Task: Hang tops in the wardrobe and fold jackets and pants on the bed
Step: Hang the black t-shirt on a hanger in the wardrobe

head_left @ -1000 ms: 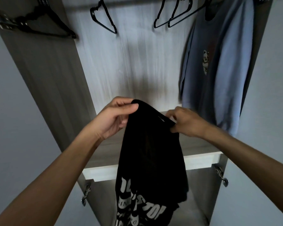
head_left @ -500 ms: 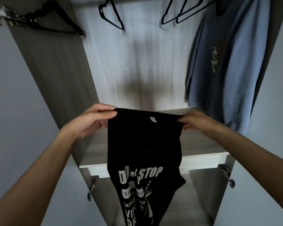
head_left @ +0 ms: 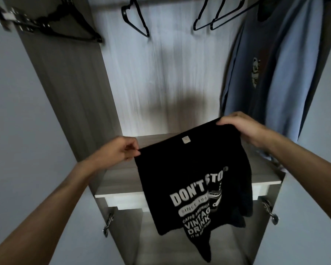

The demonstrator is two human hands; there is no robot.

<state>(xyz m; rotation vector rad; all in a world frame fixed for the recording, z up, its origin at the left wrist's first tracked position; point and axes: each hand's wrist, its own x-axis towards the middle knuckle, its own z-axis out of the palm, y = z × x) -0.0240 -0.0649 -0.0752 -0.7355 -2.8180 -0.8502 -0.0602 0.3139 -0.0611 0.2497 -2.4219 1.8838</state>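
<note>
A black T-shirt [head_left: 182, 169] with white lettering hangs spread in front of the open wardrobe. My left hand [head_left: 120, 151] pinches its top left corner. My right hand [head_left: 243, 127] grips the top right corner, held higher, so the top edge slants up to the right. A small white label shows near the top edge. Several empty black hangers [head_left: 136, 20] hang on the rail above. A blue top [head_left: 271, 73] hangs at the right of the rail.
A grey wooden shelf [head_left: 120, 180] crosses the wardrobe under the shirt, with a lower compartment beneath. The wardrobe's left side panel [head_left: 69, 83] and open doors flank my arms. Another black hanger [head_left: 73, 25] sits at the upper left by a hinge.
My hands moved apart and stretched the bunched shirt flat, so the print is in view. My right hand rose and moved right; my left hand dropped lower.
</note>
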